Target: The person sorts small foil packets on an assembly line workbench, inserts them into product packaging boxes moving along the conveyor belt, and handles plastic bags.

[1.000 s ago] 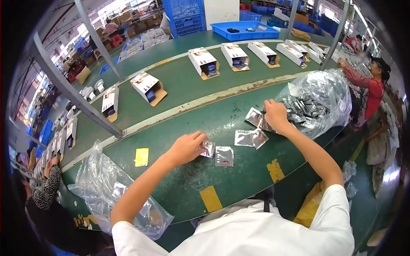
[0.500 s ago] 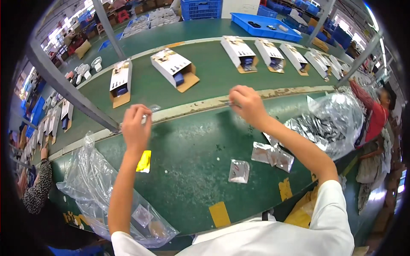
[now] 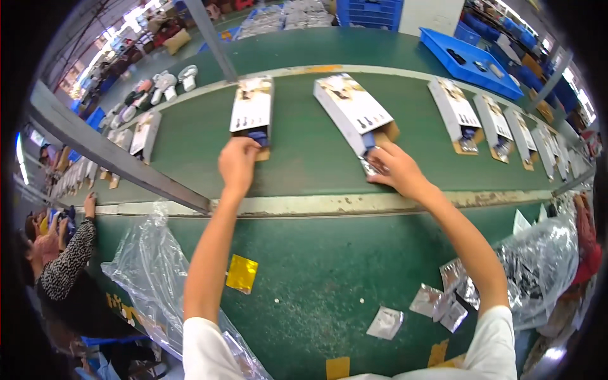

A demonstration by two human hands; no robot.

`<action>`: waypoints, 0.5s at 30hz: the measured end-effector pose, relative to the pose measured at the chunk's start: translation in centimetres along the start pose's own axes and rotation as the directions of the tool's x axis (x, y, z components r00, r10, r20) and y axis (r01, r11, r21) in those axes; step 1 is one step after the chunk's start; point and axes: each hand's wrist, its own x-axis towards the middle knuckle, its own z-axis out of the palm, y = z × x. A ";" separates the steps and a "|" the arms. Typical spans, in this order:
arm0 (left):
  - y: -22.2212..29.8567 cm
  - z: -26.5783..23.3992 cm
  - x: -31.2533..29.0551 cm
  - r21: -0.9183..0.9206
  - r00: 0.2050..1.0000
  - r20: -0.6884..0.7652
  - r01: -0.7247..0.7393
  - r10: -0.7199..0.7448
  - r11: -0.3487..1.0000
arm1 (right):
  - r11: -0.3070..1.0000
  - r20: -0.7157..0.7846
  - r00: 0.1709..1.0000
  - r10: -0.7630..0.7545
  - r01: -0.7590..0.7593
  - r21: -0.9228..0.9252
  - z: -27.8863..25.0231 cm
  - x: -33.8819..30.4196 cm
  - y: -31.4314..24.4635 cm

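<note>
My left hand is at the open near end of a white printed box, its fingers closed by the flap. Whatever they grip is hidden; something dark blue shows inside. My right hand pinches a small silver packet at the mouth of a second, tilted white box. A blue item sticks out of that box beside a brown flap.
More open boxes line the green belt to the right, others to the left. On the near table lie silver packets, a yellow packet and plastic bags. A metal post slants at left. A blue tray stands behind.
Both hands have moved forward from above the table edge to the mouths of two boxes on the belt. The view has shifted, so the boxes appear larger and further right.
</note>
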 end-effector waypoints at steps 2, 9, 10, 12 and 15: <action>-0.1 2.1 0.0 -0.198 0.995 0.062 0.086 -0.075 0.977 | 0.980 0.098 0.992 0.084 -0.100 0.170 -1.7 -1.0 0.3; 2.3 3.5 -3.1 -0.001 0.972 -0.048 -0.229 0.228 0.974 | 0.989 -0.149 0.980 0.136 -0.126 0.071 -4.4 -5.7 -1.5; 4.3 2.8 -4.2 -0.009 0.964 0.013 -0.266 0.267 0.964 | 0.979 -0.146 0.969 0.198 -0.188 0.081 -5.6 -7.3 -2.8; 6.9 0.4 -8.1 -0.155 0.929 0.093 -0.343 0.359 0.926 | 0.972 -0.147 0.961 0.236 -0.231 0.051 -6.8 -10.2 -6.1; 11.8 -1.4 -16.2 -0.433 0.871 0.146 -0.370 0.469 0.822 | 0.918 -0.128 0.969 0.210 -0.241 -0.315 -6.2 -16.7 -10.3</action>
